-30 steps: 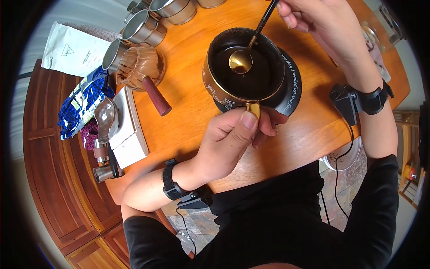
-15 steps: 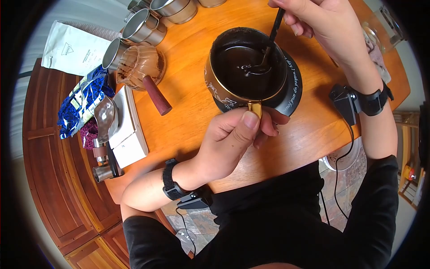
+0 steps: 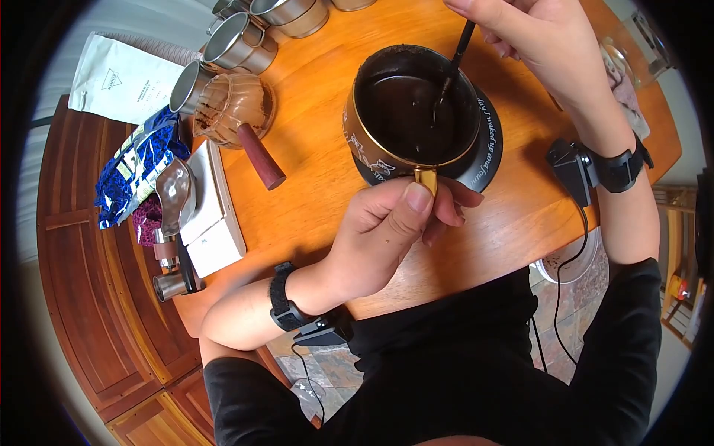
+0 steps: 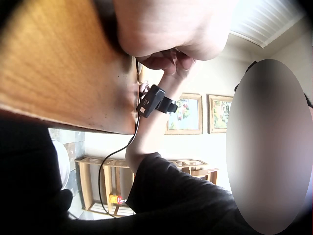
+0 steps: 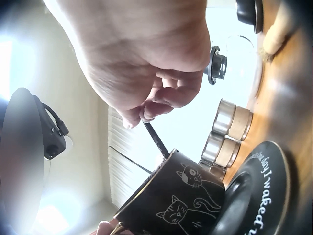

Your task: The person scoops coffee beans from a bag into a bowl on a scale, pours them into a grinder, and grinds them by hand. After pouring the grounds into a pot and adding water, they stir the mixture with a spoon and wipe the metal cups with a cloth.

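A black mug [image 3: 363,141] with a gold rim stands over a black saucer [image 3: 487,160] lettered in white. White cat drawings [image 5: 173,213] show on its side in the right wrist view. My left hand [image 3: 383,234] pinches the mug's gold handle [image 3: 425,178] between thumb and fingers. Dark liquid [image 3: 398,111] lies inside the mug. The thumb and fingers of my right hand [image 3: 547,52] pinch the top of a black-handled spoon [image 3: 462,46] above the far right rim. Its gold bowl is hidden in the liquid.
Left of the mug stands a brown-stained glass dripper [image 3: 227,111] with a red-brown wooden handle [image 3: 260,156]. Metal cups [image 3: 256,63] line the back. A white bag [image 3: 123,82], a blue foil bag [image 3: 141,175] and a white box [image 3: 216,238] crowd the left edge. A cloth [image 3: 628,100] lies at right.
The spoon's gold bowl, visible inside the mug a second ago, has dipped into the liquid, and its handle has swung right and more upright. The left hand has kept its hold on the mug handle.
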### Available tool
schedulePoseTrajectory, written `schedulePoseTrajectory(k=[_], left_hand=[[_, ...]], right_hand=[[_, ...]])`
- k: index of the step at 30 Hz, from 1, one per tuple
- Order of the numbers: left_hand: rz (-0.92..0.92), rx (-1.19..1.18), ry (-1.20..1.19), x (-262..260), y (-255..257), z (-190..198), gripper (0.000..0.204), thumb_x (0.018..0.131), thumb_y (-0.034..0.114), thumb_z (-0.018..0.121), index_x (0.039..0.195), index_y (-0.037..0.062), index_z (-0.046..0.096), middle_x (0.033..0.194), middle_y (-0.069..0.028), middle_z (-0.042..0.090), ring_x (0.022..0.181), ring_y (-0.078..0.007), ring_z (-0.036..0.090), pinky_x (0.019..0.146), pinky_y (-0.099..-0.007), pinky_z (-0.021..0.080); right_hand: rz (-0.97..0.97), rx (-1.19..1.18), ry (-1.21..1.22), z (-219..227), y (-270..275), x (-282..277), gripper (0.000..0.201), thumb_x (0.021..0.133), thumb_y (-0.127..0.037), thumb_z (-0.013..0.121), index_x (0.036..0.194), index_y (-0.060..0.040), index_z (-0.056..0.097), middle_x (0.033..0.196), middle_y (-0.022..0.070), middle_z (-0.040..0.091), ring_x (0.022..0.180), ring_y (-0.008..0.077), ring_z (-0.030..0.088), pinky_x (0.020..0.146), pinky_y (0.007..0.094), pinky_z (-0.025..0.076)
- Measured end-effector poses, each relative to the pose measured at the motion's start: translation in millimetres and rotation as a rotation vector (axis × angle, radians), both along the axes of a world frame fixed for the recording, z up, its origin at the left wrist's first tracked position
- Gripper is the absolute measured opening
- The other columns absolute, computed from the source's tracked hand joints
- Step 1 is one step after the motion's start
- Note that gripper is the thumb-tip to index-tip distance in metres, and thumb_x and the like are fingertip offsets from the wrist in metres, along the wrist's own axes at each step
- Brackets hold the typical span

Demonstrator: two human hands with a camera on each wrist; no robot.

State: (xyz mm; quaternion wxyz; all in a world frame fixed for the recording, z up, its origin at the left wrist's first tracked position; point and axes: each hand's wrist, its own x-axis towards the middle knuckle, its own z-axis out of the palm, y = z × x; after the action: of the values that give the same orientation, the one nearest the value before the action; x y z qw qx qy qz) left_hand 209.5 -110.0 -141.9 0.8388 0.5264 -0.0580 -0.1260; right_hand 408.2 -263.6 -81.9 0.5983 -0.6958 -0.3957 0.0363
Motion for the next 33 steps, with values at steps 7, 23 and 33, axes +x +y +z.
schedulePoseTrajectory(k=[7,23,33], left_hand=[[-0.011,-0.002,-0.001,0.3,1.0,-0.8,0.040,0.103,0.040,0.040,0.098,0.0051,0.058,0.120,-0.0200,0.057,0.095,-0.0134,0.050,0.073,-0.0248,0.036],[-0.011,-0.016,0.003,-0.3,1.0,-0.9,0.038,0.104,0.038,0.041,0.098,0.0051,0.058,0.121,-0.0201,0.057,0.096,-0.0136,0.050,0.073,-0.0247,0.036],[-0.015,-0.024,0.014,-0.4,1.7,-1.4,0.037,0.103,0.038,0.042,0.099,0.0055,0.059,0.122,-0.0197,0.057,0.097,-0.0135,0.050,0.074,-0.0248,0.036]], right_hand=[[0.002,0.061,-0.148,-3.9,0.9,2.7,0.031,0.085,-0.014,0.075,0.063,-0.0089,0.054,0.057,-0.0067,0.052,0.051,-0.0008,0.044,0.047,0.0165,0.033],[-0.021,-0.060,-0.066,-2.7,1.3,2.4,0.037,0.088,-0.018,0.074,0.061,-0.0094,0.050,0.058,-0.0086,0.046,0.055,0.0001,0.037,0.048,0.0188,0.031],[0.194,-0.151,0.175,-3.3,0.7,7.9,0.015,0.093,-0.017,0.066,0.087,-0.0037,0.067,0.067,-0.0043,0.060,0.056,0.0021,0.051,0.051,0.0164,0.040]])
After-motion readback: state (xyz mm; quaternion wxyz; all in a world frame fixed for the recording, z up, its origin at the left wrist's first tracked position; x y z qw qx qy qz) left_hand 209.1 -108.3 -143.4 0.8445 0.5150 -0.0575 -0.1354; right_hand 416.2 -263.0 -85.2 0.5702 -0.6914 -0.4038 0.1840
